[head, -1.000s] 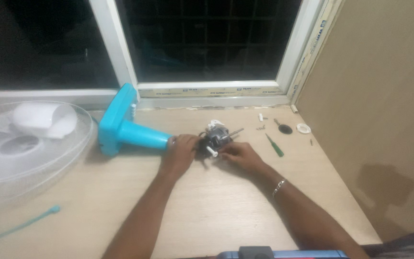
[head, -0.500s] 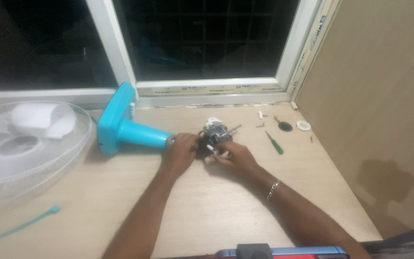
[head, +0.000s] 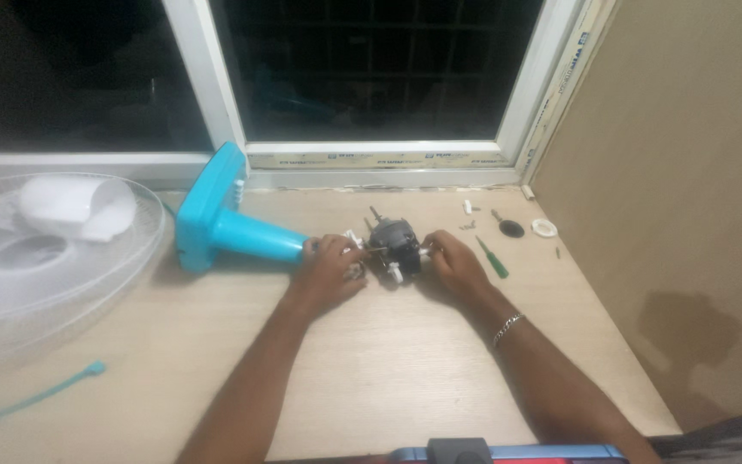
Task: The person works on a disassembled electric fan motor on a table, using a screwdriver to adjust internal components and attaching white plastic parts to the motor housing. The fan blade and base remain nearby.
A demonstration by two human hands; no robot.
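Hands (head: pixel 330 268) (head: pixel 453 265) stay clamped on motor (head: pixel 392 245), fingers closed at both sides; right wrist has shifted slightly. Screwdriver (head: pixel 492 258) lies right of motor.

A big white fan guard (head: pixel 36 283) lies at the left of the wooden worktop (head: pixel 371 361), with a white curved piece (head: pixel 75 206) on it. A thin teal strip (head: pixel 36 397) lies near the front edge. By the wall sit a green screwdriver (head: pixel 492 257), a small black round part (head: pixel 512 228) and a white ring (head: pixel 544 228).
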